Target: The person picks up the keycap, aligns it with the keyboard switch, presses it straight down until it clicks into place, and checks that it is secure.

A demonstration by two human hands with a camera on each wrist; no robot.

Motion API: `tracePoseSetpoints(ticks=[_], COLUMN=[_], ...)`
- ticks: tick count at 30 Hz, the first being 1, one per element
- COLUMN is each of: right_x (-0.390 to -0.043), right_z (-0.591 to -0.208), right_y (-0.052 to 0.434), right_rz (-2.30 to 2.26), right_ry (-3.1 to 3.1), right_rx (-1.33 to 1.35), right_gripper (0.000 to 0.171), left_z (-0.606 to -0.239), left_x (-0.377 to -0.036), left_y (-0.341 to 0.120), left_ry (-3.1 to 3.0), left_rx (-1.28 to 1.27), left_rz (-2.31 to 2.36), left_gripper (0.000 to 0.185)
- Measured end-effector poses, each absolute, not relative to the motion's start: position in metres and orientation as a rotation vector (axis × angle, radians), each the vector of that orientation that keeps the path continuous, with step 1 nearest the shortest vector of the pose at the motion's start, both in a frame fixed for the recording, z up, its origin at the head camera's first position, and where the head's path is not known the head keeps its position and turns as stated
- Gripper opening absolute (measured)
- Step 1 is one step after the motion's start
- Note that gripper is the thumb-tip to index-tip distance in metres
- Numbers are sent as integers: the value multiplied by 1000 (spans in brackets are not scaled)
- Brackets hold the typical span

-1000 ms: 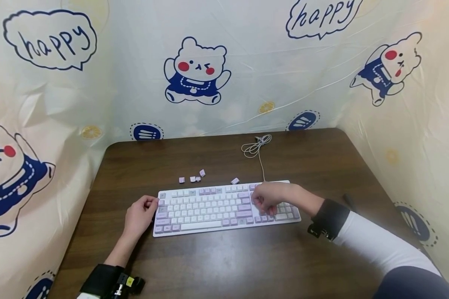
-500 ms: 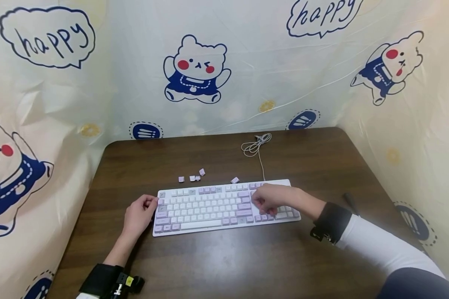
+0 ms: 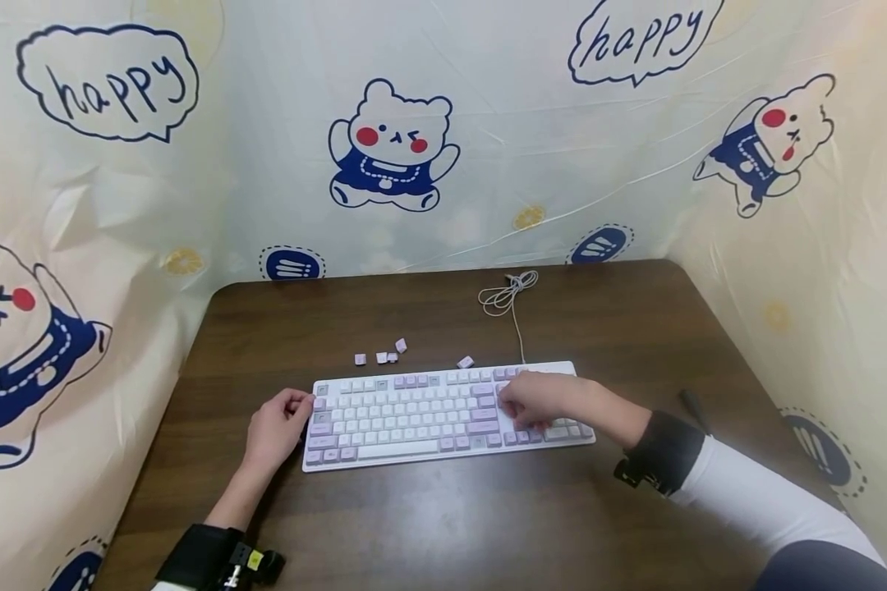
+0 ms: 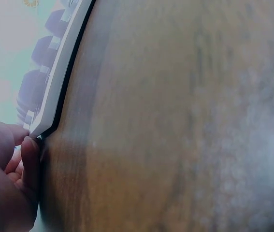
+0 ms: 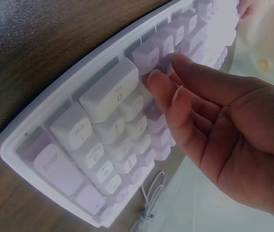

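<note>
A white and lilac keyboard (image 3: pixel 399 410) lies flat on the brown table. My left hand (image 3: pixel 277 423) holds its left edge; in the left wrist view, the thumb and a finger meet at the keyboard's corner. Over the area between the main keys and the number pad is my right hand (image 3: pixel 543 400), its fingers bent downward. The right wrist view shows thumb and forefinger pinching a lilac keycap (image 5: pixel 165 64) beside the arrow keys. Most of that keycap is hidden by the fingertips. Several loose keycaps (image 3: pixel 381 358) lie behind the keyboard, and one lilac keycap (image 3: pixel 466 361) lies apart from them.
A coiled pale cable (image 3: pixel 498 300) lies at the back and runs to the keyboard's rear edge. A thin dark object (image 3: pixel 691 404) rests on the table (image 3: pixel 443 525) beside the right forearm. A printed curtain (image 3: pixel 266 164) surrounds the table.
The head view has shifted a little. My right wrist has moved slightly rightward while its fingers stay at the same keys. The left hand keeps its hold on the keyboard.
</note>
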State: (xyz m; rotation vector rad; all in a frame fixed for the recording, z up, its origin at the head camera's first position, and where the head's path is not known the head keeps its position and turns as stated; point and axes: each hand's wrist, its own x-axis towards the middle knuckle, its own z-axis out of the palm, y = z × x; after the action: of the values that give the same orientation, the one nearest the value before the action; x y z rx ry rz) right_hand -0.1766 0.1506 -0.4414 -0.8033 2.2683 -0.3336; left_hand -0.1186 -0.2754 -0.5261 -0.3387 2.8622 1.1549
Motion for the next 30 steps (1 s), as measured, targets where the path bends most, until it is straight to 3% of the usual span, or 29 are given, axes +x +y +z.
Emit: tracePoseSetpoints(ticks=[15,30], right_x=[-182,-235], right_z=[-430,-425], right_y=[150,114], right_rz=[-335,-419], right_ry=[2269,2402], right_rx=[-860,-1151], right_gripper=[12,4], left_z=[-525,-525], left_x=[-118,-118], left_y=[-275,-275], left_ry=[2857,2862], left_rx=[-345,-344], left_rz=[1160,1148], left_gripper=[31,31])
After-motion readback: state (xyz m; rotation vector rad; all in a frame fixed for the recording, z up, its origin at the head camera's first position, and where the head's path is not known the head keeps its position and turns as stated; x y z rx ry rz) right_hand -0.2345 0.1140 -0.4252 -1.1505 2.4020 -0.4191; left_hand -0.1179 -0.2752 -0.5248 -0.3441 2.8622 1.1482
